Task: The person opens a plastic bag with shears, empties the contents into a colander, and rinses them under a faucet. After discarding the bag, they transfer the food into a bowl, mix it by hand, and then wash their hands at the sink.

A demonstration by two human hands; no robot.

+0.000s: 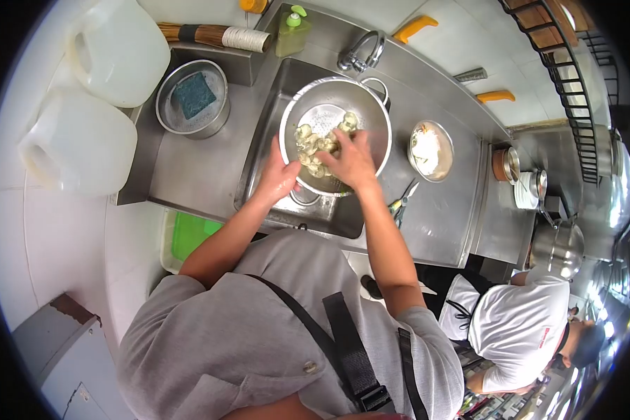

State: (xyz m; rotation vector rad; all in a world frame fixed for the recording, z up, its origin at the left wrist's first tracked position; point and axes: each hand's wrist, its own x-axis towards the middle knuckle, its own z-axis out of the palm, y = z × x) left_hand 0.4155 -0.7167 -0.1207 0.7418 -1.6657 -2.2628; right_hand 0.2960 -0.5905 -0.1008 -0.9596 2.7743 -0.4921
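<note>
A round metal colander (pixel 374 112) with a perforated bottom and a loop handle is held tilted over the sink (pixel 267 140). Inside it lie pale, greenish-grey lumps of food (pixel 308 148), whose exact kind I cannot make out. My left hand (pixel 280 175) grips the colander's near left rim, thumb on the rim. Reaching into the colander from the right, my right hand (pixel 351 161) has its thumb and fingers curved around some of the lumps; its fingertips are partly hidden and slightly blurred.
A faucet (pixel 362 56) rises behind the colander. Right of the sink are a metal bowl (pixel 441 159) with white contents and scissors (pixel 400 201). On the left stands a pot (pixel 213 124) with a green scouring pad (pixel 194 95). Another person (pixel 514 318) works at lower right.
</note>
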